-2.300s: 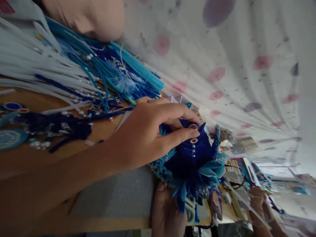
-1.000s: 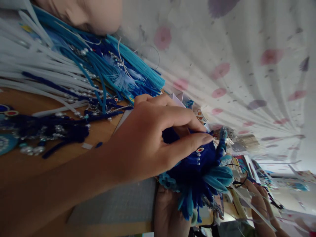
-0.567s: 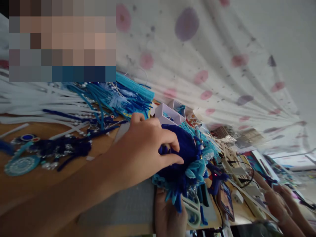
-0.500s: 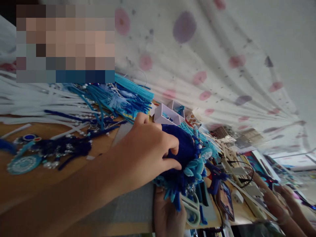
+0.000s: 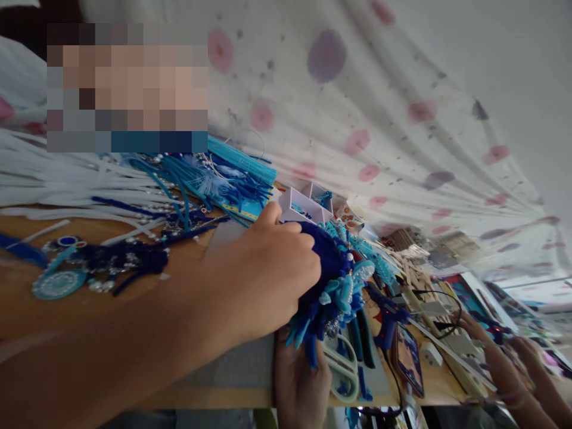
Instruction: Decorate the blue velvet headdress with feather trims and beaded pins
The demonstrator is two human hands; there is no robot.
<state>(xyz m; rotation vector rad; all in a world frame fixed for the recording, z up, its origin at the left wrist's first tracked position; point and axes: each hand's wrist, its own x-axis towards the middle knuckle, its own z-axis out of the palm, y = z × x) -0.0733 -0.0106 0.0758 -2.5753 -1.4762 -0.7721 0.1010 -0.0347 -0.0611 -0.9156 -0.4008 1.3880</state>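
Observation:
A dark blue velvety ornament [image 5: 328, 250], edged with light blue pipe-cleaner flowers and pearl beads, is in front of me. My left hand [image 5: 277, 268] reaches across from the left, its fingers curled closed on the velvety part; the fingertips are mostly hidden. From below, my right hand [image 5: 304, 381] holds the ornament's lower side, its fingers largely covered by blue petals. Just right of that hand lie scissors with pale green handles [image 5: 346, 372] and a dark-handled tool [image 5: 364, 339]. A grey cutting mat [image 5: 232, 363] lies under the work.
A blue glue gun [image 5: 386, 319] and a phone [image 5: 407, 357] lie to the right. Another person's hands [image 5: 496, 357] are at the far right. White boxes [image 5: 299, 205] stand behind. Blue and white pipe cleaners [image 5: 67, 173] and a beaded ornament [image 5: 60, 283] spread leftward.
The fingers of my left hand, with thumb and forefinger apart before, have curled closed on the ornament. The ornament has tipped slightly, and the whole view has shifted a little.

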